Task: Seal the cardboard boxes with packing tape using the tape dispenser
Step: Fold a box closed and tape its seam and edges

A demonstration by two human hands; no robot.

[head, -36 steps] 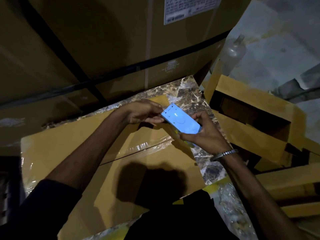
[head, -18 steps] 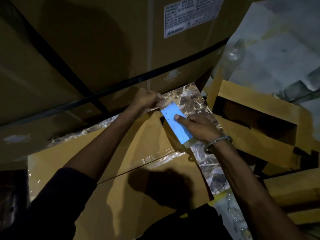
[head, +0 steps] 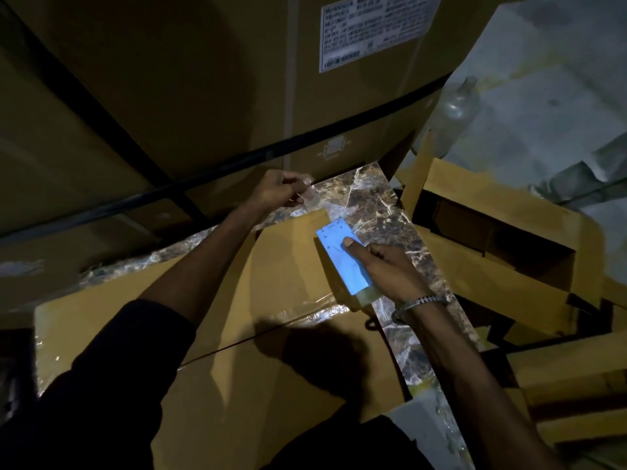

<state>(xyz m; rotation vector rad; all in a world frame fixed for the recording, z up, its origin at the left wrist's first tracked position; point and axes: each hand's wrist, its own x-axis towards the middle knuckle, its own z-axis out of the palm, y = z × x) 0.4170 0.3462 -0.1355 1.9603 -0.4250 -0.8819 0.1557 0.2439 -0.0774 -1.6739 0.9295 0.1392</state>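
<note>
The box point(head: 271, 334) lies flat in front, its seam partly taped. The right hand point(head: 383, 269) grips the blue dispenser point(head: 341, 256) at the box's far corner while, beyond it, the left hand point(head: 281, 189) pinches the clear tape point(head: 310, 198) pulled taut; the tape may twist or stick to itself if tension slips

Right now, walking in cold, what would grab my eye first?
The bright blue tape dispenser at the centre, held by the right hand over a flat cardboard box. Just above it, the left hand pinches a strip of clear tape. A huge strapped carton looms behind.
</note>
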